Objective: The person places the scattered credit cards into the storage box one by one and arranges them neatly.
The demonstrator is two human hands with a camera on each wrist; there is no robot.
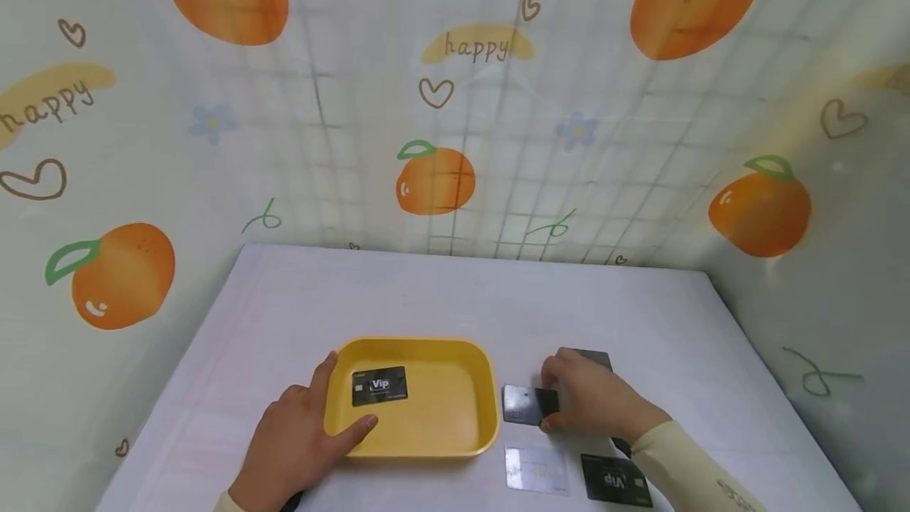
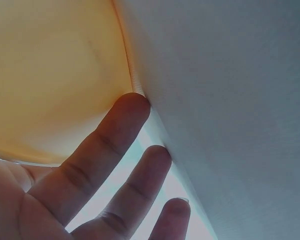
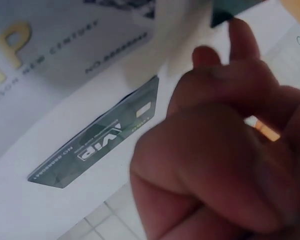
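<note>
A yellow tray [image 1: 455, 457] stands before me, with a black Vip card [image 1: 379, 385] lying in its left part. My left hand [image 1: 295, 425] rests at the tray's left front corner, its thumb reaching over the front rim. In the left wrist view its fingers [image 2: 107, 142] lie nearly straight along the outside of the yellow tray [image 2: 55, 75]. Right of the tray, my right hand [image 1: 597, 397] pinches the right edge of a dark, shiny card [image 1: 522, 404] between thumb and fingers. Only a corner of that card [image 3: 222, 14] shows in the right wrist view.
Near the right hand lie a clear silvery card [image 1: 536, 470], a black Vip card [image 1: 615, 480] and, partly hidden behind the fingers, another dark card [image 1: 596, 357]. The white table [image 1: 284, 291] meets a patterned curtain [image 1: 355, 180] at its back edge.
</note>
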